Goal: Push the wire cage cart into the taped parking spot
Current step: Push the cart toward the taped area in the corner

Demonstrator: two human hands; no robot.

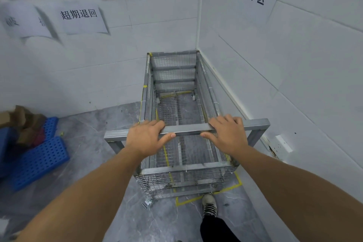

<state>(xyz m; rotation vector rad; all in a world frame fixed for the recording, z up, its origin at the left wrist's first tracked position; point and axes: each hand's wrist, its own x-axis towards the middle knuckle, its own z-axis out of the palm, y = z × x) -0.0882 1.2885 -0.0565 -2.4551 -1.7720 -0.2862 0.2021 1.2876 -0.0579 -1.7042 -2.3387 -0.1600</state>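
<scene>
Both hands are closing around the handle bar (186, 129) at the cart's near end: left hand (146, 137) and right hand (225, 135) with fingers over the top, thumbs underneath. The wire cage cart (176, 108) is lying straight ahead of the grip, its long axis running away from the person into the wall corner. The hands are sitting evenly about the bar's centre, neither nearer. The far end is standing near the back wall; the near end is overlapping the yellow tape outline (208, 196), apparently shifted left of it. Judgement: a slight rightward correction is needed. The cart is an empty, grey, steel-framed mesh cage on castors.
</scene>
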